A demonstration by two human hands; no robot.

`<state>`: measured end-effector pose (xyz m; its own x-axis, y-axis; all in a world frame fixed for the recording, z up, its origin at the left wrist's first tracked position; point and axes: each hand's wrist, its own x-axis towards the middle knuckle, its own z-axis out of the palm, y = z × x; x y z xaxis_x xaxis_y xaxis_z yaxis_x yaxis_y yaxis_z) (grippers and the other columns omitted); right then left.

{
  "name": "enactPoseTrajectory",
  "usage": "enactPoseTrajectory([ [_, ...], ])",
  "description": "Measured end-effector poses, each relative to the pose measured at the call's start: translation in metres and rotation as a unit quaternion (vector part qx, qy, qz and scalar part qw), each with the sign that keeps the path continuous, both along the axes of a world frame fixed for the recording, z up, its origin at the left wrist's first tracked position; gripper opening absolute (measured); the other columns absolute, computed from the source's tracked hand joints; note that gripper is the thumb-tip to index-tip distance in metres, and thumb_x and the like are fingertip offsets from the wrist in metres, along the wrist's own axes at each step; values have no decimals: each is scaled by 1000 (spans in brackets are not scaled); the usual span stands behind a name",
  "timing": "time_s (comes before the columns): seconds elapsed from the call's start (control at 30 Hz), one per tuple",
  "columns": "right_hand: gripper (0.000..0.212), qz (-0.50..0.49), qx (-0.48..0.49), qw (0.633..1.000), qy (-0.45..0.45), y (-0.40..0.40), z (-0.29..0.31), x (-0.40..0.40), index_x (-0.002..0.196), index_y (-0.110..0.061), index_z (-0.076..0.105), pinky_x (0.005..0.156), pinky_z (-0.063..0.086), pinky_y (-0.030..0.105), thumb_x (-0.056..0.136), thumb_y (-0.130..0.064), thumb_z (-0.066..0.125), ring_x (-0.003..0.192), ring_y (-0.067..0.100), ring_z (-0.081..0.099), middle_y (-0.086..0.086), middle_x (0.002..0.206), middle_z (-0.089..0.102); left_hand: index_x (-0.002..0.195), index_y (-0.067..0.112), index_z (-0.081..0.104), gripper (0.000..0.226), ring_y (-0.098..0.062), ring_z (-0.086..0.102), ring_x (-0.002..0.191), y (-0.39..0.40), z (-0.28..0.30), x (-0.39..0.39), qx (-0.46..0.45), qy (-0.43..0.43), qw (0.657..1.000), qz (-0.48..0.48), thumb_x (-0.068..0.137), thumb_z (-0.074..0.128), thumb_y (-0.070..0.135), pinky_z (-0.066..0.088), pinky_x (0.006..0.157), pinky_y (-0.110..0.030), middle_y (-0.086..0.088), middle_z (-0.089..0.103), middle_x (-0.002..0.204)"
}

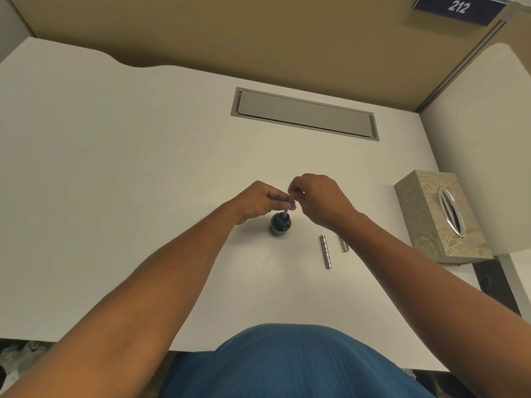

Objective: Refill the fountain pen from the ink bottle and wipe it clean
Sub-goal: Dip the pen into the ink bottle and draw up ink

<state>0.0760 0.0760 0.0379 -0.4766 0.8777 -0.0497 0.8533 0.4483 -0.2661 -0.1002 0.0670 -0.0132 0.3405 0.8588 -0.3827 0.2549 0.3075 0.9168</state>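
I stood at a white desk (pixel 115 168) and looked down at my two hands. They were close together over a small dark ink bottle (pixel 280 224). The bottle stood upright on the desk, near the middle.

The thin pen part (pixel 285 213) stood with its low end inside the mouth of the bottle. My left hand (pixel 260 201) was curled, and its fingers pinched the pen part just above the bottle. My right hand (pixel 320 198) was curled too, and its fingertips pinched the very top of the pen part. My two hands were almost touching there. I could not see the tip of the pen, because it was down in the bottle.

A shiny silver tube (pixel 325 251) lay flat on the desk, to the right of the bottle and nearer to me. Another small metal piece (pixel 344 245) lay just beside it, partly hidden under my right arm.

A tissue box (pixel 431 216) with a leafy pattern stood at the right side of the desk, well apart from the bottle. A long gray flap (pixel 304 114) was set into the desk farther back. A blue sign (pixel 458 8) with the number 212 hung up high on the right.
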Motion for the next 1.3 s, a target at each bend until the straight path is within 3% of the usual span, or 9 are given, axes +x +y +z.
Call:
enactPoseTrajectory([
  [0.13, 12, -4, 22, 1000, 4, -4, -3, -1, 90, -10, 66, 64, 45, 37, 94, -18, 58, 75, 29, 58, 6, 87, 63, 113, 14, 76, 23, 16, 59, 66, 0, 1, -1, 0, 0, 1000, 3, 90, 72, 18, 38, 65, -16, 6, 76, 100],
  [0.27, 27, -36, 18, 999, -12, -4, -4, -3, 82, -8, 62, 64, 45, 39, 95, -29, 53, 71, 30, 55, 7, 80, 59, 114, 11, 75, 24, 12, 55, 56, 0, 2, 0, 2, -4, 1000, 2, 90, 71, 15, 38, 59, -9, 14, 74, 83],
  [0.4, 32, -48, -6, 999, -13, -4, -3, -3, 80, -8, 65, 67, 46, 41, 96, -33, 52, 74, 29, 57, 8, 78, 60, 113, 9, 75, 23, 12, 56, 57, -1, 0, 0, 4, -2, 1000, -3, 91, 71, 14, 38, 54, -2, 2, 75, 98],
  [0.53, 24, -13, -36, 999, 13, -3, 2, 0, 110, -14, 70, 77, 48, 35, 96, -25, 54, 89, 24, 61, 4, 97, 68, 112, 12, 76, 23, 14, 58, 63, 0, -2, 0, 0, -11, 1000, -1, 90, 71, 15, 39, 56, -2, 9, 76, 96],
  [0.73, 18, 1, -23, 1000, -2, -4, 1, 0, 94, -14, 71, 66, 41, 33, 93, -12, 54, 81, 25, 59, 4, 90, 66, 111, 18, 77, 21, 15, 60, 72, 1, -4, -1, -4, -2, 1000, -6, 90, 72, 20, 39, 61, -8, 10, 77, 101],
  [0.87, 19, -14, -4, 1000, -6, -5, 0, -1, 92, -10, 70, 67, 42, 36, 95, -22, 56, 78, 27, 58, 7, 87, 64, 112, 15, 76, 22, 14, 58, 66, 0, -3, -2, 1, -12, 1000, -6, 91, 71, 17, 39, 57, -4, 6, 77, 100],
  [1.03, 28, -22, 4, 999, -28, -5, -1, -2, 84, -10, 70, 63, 41, 37, 96, -30, 55, 71, 27, 55, 6, 78, 60, 111, 15, 77, 23, 11, 57, 66, 0, -4, -1, 2, -9, 1000, -10, 89, 73, 19, 38, 63, -14, 1, 77, 109],
  [1.2, 19, -15, -26, 999, 17, -5, 1, 1, 104, -17, 73, 72, 46, 34, 96, -23, 57, 84, 23, 61, 3, 91, 67, 114, 16, 76, 25, 13, 57, 64, 0, -4, -2, -1, -12, 1000, -8, 90, 72, 19, 37, 62, -14, 4, 76, 107],
  [1.3, 18, 2, -26, 1000, 15, -6, 1, 1, 99, -19, 74, 69, 45, 33, 94, -18, 57, 82, 23, 60, 2, 90, 67, 112, 16, 76, 22, 15, 60, 73, 0, -4, -2, -7, -6, 1000, -18, 91, 71, 20, 38, 64, -14, 7, 77, 106],
])
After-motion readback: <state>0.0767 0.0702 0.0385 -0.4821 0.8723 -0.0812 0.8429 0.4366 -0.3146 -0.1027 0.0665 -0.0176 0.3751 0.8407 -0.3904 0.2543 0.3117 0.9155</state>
